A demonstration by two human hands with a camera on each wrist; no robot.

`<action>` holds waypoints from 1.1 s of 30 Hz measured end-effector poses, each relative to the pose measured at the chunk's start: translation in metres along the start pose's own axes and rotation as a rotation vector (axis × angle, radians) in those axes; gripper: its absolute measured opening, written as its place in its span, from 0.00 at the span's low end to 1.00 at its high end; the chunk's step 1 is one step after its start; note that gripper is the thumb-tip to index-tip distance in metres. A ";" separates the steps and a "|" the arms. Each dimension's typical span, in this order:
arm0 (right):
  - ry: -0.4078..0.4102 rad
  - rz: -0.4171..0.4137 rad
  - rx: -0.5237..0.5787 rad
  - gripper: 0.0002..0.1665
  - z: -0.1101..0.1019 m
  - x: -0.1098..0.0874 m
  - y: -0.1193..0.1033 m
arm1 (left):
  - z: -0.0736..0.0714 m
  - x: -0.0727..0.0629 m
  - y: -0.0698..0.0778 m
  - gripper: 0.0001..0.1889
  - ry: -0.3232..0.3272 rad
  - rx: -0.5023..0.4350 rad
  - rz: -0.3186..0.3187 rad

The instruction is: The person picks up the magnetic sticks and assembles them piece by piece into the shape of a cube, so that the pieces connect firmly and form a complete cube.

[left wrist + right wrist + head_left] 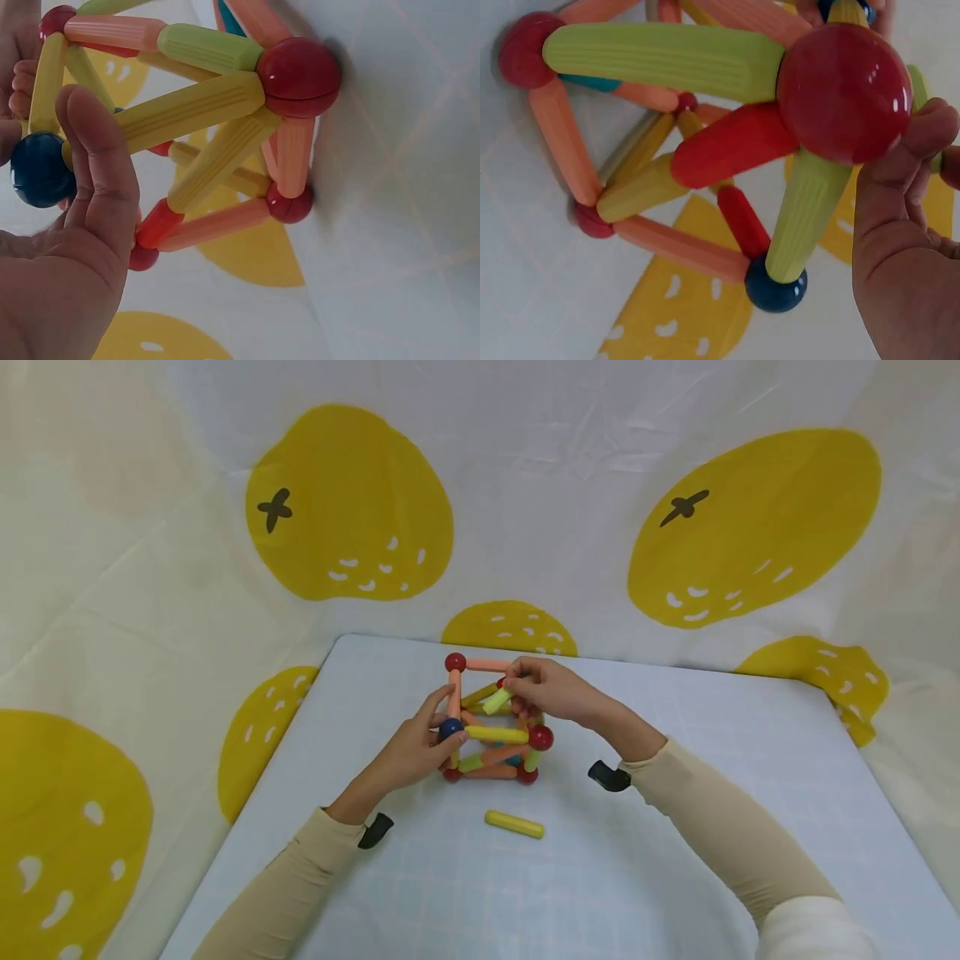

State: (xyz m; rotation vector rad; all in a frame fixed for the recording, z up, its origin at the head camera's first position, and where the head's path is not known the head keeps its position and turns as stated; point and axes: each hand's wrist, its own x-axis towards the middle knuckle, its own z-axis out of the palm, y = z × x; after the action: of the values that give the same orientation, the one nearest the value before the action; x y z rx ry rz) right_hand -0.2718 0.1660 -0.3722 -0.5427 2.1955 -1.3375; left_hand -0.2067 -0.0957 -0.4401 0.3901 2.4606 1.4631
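Note:
A cube-like frame of rods and balls stands on the table, with a blue ball (451, 729) at its near left upper corner and a red ball (541, 737) at the near right. My left hand (411, 747) holds the blue ball between thumb and fingers; the left wrist view shows this hand (90, 210) beside the blue ball (41, 176). Over the frame's top, my right hand (551, 687) pinches a light green rod (497, 701), slanted, its far end hidden by the fingers. A yellow rod (497, 734) joins the two near upper balls.
A loose yellow rod (514, 824) lies on the white table (675, 860) in front of the frame. Behind the table hangs a cloth (540, 510) printed with yellow fruit. Another red ball (455, 662) tops the frame's far left corner.

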 end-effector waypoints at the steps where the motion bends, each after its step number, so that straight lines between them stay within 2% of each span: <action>1: 0.003 -0.005 -0.036 0.14 0.005 0.002 -0.002 | 0.000 0.000 0.001 0.38 -0.008 0.001 0.019; 3: 0.015 -0.028 -0.101 0.13 0.013 0.005 -0.007 | 0.000 -0.001 0.003 0.32 -0.023 -0.002 0.047; 8: 0.042 -0.119 -0.236 0.09 0.031 0.008 -0.017 | 0.000 0.000 0.003 0.20 -0.062 -0.035 0.063; 12: 0.078 -0.200 -0.334 0.08 0.040 0.005 -0.024 | 0.000 0.001 0.002 0.18 -0.074 -0.061 0.059; 16: 0.103 -0.242 -0.381 0.08 0.044 0.002 -0.028 | 0.000 0.002 0.003 0.19 -0.076 -0.100 0.050; 23: 0.118 -0.196 -0.414 0.11 0.036 -0.014 -0.025 | 0.003 0.001 0.009 0.20 -0.055 -0.102 0.043; 29: 0.136 -0.134 -0.355 0.14 0.018 -0.045 -0.010 | 0.006 -0.002 0.013 0.17 -0.036 -0.094 0.018; 33: 0.168 -0.063 -0.286 0.14 0.005 -0.068 0.007 | 0.006 -0.002 0.012 0.17 -0.026 -0.094 -0.006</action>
State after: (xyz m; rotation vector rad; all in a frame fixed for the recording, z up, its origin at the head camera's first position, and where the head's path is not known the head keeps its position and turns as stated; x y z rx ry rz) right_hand -0.2151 0.2045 -0.3657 -0.6286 2.5480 -1.1422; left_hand -0.2016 -0.0854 -0.4319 0.3801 2.3605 1.5540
